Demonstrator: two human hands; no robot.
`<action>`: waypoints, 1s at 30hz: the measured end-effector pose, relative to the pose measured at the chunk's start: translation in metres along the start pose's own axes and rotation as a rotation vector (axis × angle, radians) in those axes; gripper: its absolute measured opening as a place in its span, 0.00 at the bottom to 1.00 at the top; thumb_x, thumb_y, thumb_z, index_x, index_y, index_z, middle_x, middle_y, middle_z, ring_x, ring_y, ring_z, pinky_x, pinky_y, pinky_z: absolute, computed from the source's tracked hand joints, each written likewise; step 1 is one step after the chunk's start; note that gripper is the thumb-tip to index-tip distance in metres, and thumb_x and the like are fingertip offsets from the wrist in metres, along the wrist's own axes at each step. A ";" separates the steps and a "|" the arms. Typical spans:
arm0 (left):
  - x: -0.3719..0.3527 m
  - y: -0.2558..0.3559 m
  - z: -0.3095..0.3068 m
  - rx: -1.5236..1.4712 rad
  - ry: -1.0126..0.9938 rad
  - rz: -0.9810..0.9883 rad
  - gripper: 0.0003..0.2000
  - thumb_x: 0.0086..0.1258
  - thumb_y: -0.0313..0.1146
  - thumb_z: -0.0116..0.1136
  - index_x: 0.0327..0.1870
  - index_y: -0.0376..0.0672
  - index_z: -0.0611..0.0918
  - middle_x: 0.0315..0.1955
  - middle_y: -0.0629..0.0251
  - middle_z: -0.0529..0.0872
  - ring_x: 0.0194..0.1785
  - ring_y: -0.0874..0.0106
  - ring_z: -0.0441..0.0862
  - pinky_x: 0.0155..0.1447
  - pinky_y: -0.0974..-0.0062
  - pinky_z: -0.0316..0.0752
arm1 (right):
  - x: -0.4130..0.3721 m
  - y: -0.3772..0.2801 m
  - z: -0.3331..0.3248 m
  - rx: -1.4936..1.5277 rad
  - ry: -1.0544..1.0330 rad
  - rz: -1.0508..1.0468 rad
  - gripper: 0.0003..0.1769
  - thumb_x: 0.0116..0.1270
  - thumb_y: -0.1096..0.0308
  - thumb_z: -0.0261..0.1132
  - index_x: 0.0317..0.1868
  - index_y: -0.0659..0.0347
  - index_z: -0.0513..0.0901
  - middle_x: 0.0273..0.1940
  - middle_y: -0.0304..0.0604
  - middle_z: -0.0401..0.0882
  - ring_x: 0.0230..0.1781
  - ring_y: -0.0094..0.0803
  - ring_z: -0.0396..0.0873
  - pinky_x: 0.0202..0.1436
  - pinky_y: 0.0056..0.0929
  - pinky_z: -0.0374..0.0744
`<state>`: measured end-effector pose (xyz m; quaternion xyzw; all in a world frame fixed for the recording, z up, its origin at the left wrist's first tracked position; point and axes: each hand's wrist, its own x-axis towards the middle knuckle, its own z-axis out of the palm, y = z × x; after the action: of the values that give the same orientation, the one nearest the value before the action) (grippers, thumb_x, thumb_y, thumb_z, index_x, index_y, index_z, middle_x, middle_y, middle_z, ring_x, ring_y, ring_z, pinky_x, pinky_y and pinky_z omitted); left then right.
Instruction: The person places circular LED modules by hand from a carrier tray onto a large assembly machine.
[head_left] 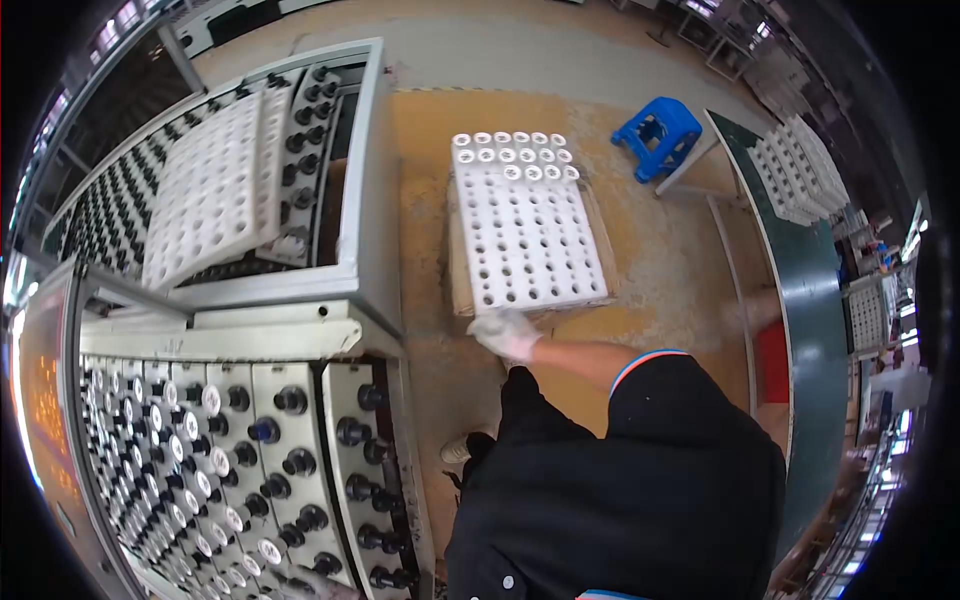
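Observation:
My right hand (pixel 507 335), in a white glove, is at the near left corner of a white foam tray (pixel 525 262) with rows of round holes. Its fingers are curled at the tray's edge and look slightly blurred. Round white-faced parts (pixel 507 156) fill the rows at the tray's far end. The tray lies on a cardboard box (pixel 600 225) on the floor. At the bottom edge, a blurred pale shape (pixel 318 586) beside the rack of black holders (pixel 290 400) seems to be my left hand; its fingers cannot be made out. Several holders there carry white-faced parts (pixel 220 460).
Foam trays (pixel 205 180) lie over black holders in a framed machine (pixel 365 190) at left. A blue stool (pixel 660 137) stands at the back right. Along the right runs a green table (pixel 810 290) with stacked white trays (pixel 795 170); a red object (pixel 772 362) is beneath it.

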<state>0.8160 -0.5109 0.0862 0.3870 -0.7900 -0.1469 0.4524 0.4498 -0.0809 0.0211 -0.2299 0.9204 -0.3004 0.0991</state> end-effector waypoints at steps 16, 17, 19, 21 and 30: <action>-0.187 0.547 0.522 -0.448 -1.316 0.758 0.26 0.57 0.34 0.63 0.60 0.41 0.74 0.52 0.51 0.76 0.53 0.55 0.75 0.59 0.62 0.69 | 0.159 0.383 -0.204 -0.585 0.005 0.339 0.31 0.60 0.48 0.59 0.64 0.42 0.68 0.63 0.37 0.68 0.63 0.35 0.66 0.59 0.48 0.64; -0.201 0.564 0.550 -0.452 -1.277 0.856 0.28 0.56 0.36 0.63 0.60 0.42 0.73 0.52 0.53 0.77 0.54 0.57 0.73 0.59 0.61 0.67 | 0.169 0.399 -0.200 -0.661 -0.048 0.309 0.32 0.61 0.47 0.58 0.66 0.41 0.66 0.66 0.37 0.66 0.65 0.35 0.65 0.61 0.47 0.63; -0.221 0.593 0.594 -0.407 -1.258 1.023 0.31 0.54 0.37 0.63 0.63 0.44 0.71 0.53 0.53 0.76 0.56 0.56 0.72 0.61 0.58 0.65 | 0.180 0.412 -0.201 -0.730 -0.165 0.213 0.31 0.67 0.46 0.52 0.70 0.39 0.62 0.72 0.36 0.58 0.69 0.36 0.61 0.68 0.51 0.57; -0.236 0.607 0.632 -0.369 -1.316 1.171 0.32 0.54 0.37 0.63 0.64 0.45 0.70 0.52 0.50 0.74 0.54 0.53 0.72 0.61 0.58 0.65 | 0.178 0.451 -0.180 -0.494 -0.063 0.057 0.28 0.70 0.52 0.48 0.70 0.42 0.62 0.71 0.38 0.60 0.69 0.37 0.60 0.71 0.49 0.55; -0.285 0.601 0.692 -0.348 -1.509 1.351 0.31 0.53 0.37 0.62 0.62 0.43 0.70 0.50 0.50 0.74 0.52 0.52 0.73 0.58 0.60 0.68 | 0.182 0.471 -0.148 -0.609 0.112 0.043 0.38 0.54 0.50 0.66 0.65 0.54 0.70 0.64 0.46 0.69 0.65 0.43 0.66 0.61 0.45 0.67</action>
<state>0.0387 0.0148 -0.1141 -0.4024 -0.8892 -0.1792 -0.1238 0.0714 0.2424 -0.1509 -0.2124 0.9768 -0.0207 -0.0190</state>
